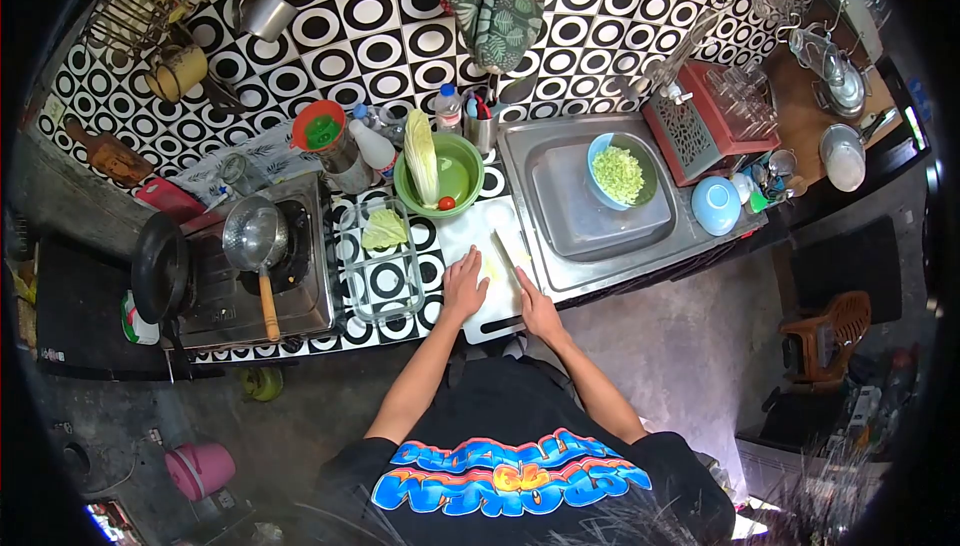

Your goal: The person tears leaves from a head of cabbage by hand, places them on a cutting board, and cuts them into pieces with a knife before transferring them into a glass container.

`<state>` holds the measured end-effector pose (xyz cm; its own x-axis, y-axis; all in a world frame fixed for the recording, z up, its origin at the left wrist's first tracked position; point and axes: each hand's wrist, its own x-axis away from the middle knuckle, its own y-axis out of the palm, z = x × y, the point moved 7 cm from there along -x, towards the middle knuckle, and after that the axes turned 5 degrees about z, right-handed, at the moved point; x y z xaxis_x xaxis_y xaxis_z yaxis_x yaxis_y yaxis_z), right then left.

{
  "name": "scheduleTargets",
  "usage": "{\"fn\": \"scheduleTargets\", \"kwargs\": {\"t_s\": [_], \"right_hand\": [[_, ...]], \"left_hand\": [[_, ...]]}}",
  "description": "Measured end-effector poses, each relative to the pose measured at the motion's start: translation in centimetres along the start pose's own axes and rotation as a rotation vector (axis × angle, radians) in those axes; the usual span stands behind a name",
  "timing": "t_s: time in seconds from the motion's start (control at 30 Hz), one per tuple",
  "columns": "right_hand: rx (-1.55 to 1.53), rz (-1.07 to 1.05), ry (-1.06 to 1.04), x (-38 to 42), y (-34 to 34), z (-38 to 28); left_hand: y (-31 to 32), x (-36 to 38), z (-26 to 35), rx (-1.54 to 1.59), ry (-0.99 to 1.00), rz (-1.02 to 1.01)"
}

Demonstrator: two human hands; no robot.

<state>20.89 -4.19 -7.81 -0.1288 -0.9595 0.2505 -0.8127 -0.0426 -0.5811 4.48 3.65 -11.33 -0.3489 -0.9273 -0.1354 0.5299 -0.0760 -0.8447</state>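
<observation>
My right hand (pixel 540 310) grips a knife (pixel 506 251), its blade lying over the white cutting board (pixel 484 230) and pointing away from me. On the left part of the same board rests my left hand (pixel 463 288), fingers stretched forward and thumb apart, apparently holding nothing. Between my hands are small pale yellowish bits, too small to name surely. Just beyond the board stands a green bowl (pixel 402 182) with a napa cabbage (pixel 421 161) upright in it and a red tomato (pixel 446 203). Left of the board, a glass dish (pixel 385 308) holds a pale green leaf (pixel 384 229).
On the right, a sink (pixel 520 161) holds a blue bowl (pixel 594 178) of chopped pale green vegetable (pixel 618 174). A stove (pixel 215 306) at the left carries a saucepan (pixel 255 231) and a black frying pan (pixel 160 266). Bottles (pixel 373 149) line the tiled wall.
</observation>
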Motion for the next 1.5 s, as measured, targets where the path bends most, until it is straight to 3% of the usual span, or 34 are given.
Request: {"fn": "scheduleTargets", "kwargs": {"t_s": [0.4,0.53,0.73,0.83,1.07,1.1,1.2,1.3,1.5], "right_hand": [[-0.077,0.066,-0.169,1.3,0.7,-0.4],[-0.064,-0.131,0.123,1.8,1.3,-1.0],[-0.100,-0.012,-0.094,1.4,0.7,0.0],[-0.123,-0.020,-0.021,2.5,-1.2,0.2],[0.119,-0.183,-0.187,3.6,-6.4,1.7],[0.267,-0.142,-0.289,3.1,-6.8,2.6],[0.529,-0.297,-0.377,1.1,-7.5,2.0],[0.486,-0.270,-0.651,-1.5,-8.0,1.5],[0.520,-0.211,-0.797,-5.4,-8.4,-1.3]], "left_hand": [[0.2,-0.1,-0.3,0.046,-0.042,0.056],[-0.1,-0.2,-0.1,0.061,-0.054,0.047],[-0.6,-1.6,-1.0,0.203,-0.052,0.007],[-1.0,-3.3,-1.9,0.292,0.023,0.035],[0.2,-6.6,-4.0,0.343,0.141,-0.089],[0.8,-7.0,-4.2,0.331,0.132,-0.124],[-0.4,-7.1,-3.1,0.332,0.140,-0.144],[-0.5,-7.1,-3.2,0.432,0.172,-0.022],[0.1,-7.7,-3.0,0.388,0.176,-0.031]]}}
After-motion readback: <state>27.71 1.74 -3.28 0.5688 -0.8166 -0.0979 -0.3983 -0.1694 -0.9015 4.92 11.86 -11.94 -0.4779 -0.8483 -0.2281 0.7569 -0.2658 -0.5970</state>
